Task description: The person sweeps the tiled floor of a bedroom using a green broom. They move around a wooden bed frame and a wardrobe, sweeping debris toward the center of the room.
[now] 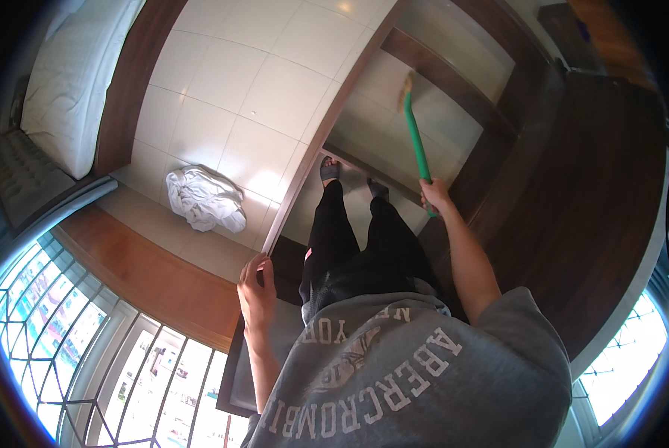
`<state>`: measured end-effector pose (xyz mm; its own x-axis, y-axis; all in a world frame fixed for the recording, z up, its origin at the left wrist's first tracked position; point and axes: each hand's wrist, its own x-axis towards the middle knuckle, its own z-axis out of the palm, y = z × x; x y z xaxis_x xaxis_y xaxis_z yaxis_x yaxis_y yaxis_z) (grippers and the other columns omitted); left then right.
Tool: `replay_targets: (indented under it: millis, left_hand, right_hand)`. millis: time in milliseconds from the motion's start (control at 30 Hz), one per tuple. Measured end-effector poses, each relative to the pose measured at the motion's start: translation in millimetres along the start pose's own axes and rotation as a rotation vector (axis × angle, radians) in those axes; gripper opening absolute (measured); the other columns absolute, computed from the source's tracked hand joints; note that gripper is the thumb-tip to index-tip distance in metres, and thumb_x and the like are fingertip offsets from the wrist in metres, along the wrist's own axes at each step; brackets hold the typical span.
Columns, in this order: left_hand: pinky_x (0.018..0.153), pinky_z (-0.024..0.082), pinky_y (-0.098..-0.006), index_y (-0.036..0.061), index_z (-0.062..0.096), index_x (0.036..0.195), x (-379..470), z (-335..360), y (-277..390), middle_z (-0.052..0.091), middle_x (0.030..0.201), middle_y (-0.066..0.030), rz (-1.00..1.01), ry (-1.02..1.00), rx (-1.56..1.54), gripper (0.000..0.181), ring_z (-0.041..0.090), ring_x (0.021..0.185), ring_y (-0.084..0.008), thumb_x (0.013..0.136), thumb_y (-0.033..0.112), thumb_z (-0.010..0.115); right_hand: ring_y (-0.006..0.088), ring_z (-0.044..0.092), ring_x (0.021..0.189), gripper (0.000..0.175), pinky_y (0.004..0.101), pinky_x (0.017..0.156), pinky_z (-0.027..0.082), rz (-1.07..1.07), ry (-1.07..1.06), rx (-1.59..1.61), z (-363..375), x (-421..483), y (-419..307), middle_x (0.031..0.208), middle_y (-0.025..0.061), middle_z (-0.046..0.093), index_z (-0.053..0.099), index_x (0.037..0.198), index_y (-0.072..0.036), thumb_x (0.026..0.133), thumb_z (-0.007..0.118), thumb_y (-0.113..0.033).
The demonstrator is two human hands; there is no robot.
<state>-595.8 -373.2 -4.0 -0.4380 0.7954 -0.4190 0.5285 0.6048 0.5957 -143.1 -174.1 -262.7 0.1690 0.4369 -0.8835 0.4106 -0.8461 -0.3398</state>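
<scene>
My right hand [436, 196] is closed around the lower end of a green-handled brush [417, 140]. The brush's tan bristles lie over the tiled floor inside a dark wooden bed frame [424, 56], and look blurred. At the near end of the frame's long side rail, my left hand [259, 288] rests with bent fingers at the rail's edge; whether it grips the rail is unclear. My feet, in dark slippers, stand on tile inside the frame, beside a crosspiece [368, 171].
A crumpled white cloth [205, 199] lies on the tiles to the left. Beyond it stands a bed with a white mattress [71, 84]. A wooden sill [149, 274] runs below barred windows at lower left. A broad dark wooden panel [564, 213] is on the right.
</scene>
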Motion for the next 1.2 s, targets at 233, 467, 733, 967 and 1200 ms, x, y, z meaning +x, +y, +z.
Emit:
replay_targets:
  millis: [233,467,733,967,1200]
  left_hand:
    - [0.088,0.058,-0.0439,-0.0008,0.07,0.121,-13,20,9,0.076,0.108,-0.021,0.083,-0.116,0.022,0.022,0.075,0.1,-0.0358,0.104,0.012,0.065]
    - [0.086,0.059,-0.0435,-0.0014,0.07,0.121,-27,33,33,0.076,0.107,-0.0207,0.134,-0.101,0.091,0.022,0.075,0.099,-0.0357,0.105,0.012,0.064]
    - [0.087,0.059,-0.0427,0.0012,0.07,0.123,-59,69,65,0.077,0.109,-0.0199,0.173,-0.179,0.119,0.022,0.076,0.101,-0.0347,0.105,0.011,0.064]
    - [0.09,0.058,-0.0431,0.001,0.07,0.124,-79,82,89,0.077,0.11,-0.0197,0.234,-0.197,0.196,0.023,0.075,0.104,-0.0344,0.105,0.012,0.064]
    - [0.09,0.058,-0.0431,0.001,0.07,0.125,-94,104,90,0.077,0.11,-0.0204,0.251,-0.196,0.206,0.024,0.075,0.103,-0.0347,0.105,0.012,0.065]
  right_hand:
    - [0.0197,0.057,0.044,0.031,0.0389,0.042,0.047,-0.054,-0.255,-0.041,62,10,-32,0.062,0.0104,0.058,0.054,0.081,-0.001,0.103,0.063,-0.021]
    - [0.0191,0.056,0.047,0.03,0.0386,0.042,0.045,-0.033,-0.202,0.212,-13,-28,60,0.062,0.0075,0.056,0.053,0.087,-0.004,0.106,0.062,-0.025]
    - [0.0226,0.062,0.045,0.032,0.0399,0.041,0.048,-0.073,-0.232,-0.033,10,16,105,0.06,0.0131,0.062,0.059,0.078,0.002,0.101,0.063,-0.02]
    - [0.0164,0.055,0.044,0.033,0.0341,0.04,0.042,-0.031,-0.496,0.448,24,11,68,0.062,0.0076,0.056,0.054,0.081,-0.003,0.104,0.063,-0.023]
    - [0.0235,0.058,0.042,0.039,0.0421,0.044,0.049,-0.106,-0.097,0.136,-75,-75,138,0.054,0.0113,0.057,0.054,0.066,-0.002,0.101,0.061,-0.018]
